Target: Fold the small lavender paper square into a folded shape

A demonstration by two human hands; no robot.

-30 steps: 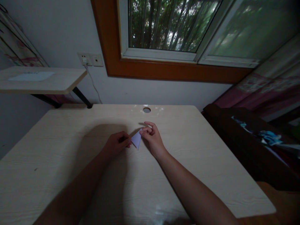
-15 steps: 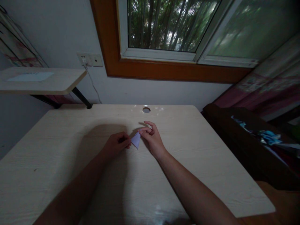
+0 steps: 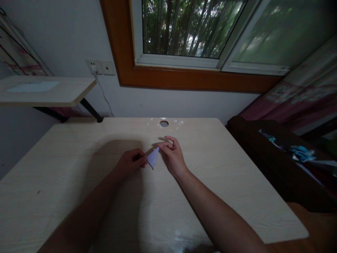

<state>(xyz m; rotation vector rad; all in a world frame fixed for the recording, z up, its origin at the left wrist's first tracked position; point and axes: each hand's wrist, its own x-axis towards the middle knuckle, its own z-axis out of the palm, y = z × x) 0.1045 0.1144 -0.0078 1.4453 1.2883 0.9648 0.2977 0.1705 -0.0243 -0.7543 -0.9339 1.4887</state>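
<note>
While the thumb and fingertips of the left hand (image 3: 133, 159) pinch its left corner, a small, pale lilac triangle (image 3: 152, 158), apparently of folded paper, sits over the far half of a wood-grained table (image 3: 223, 158). Its visible face looks matt and smooth, its edges straight and crisp; one sharp point aims toward the near side, another up and to the right. At that upper point the right hand (image 3: 175, 154) has thumb and forefinger closed on the tip, with another finger lifted and loosely curved away. Whether the triangle touches the surface beneath, I cannot tell. The table is pale, finely streaked and faintly glossy, with rounded corners and a round hole (image 3: 164, 123) by its back edge. Beyond, an orange-brown wooden frame (image 3: 195, 80) borders a white-framed sliding window (image 3: 181, 31), and a softly folded curtain (image 3: 302, 84), pink toward the bottom, hangs at right.
</note>
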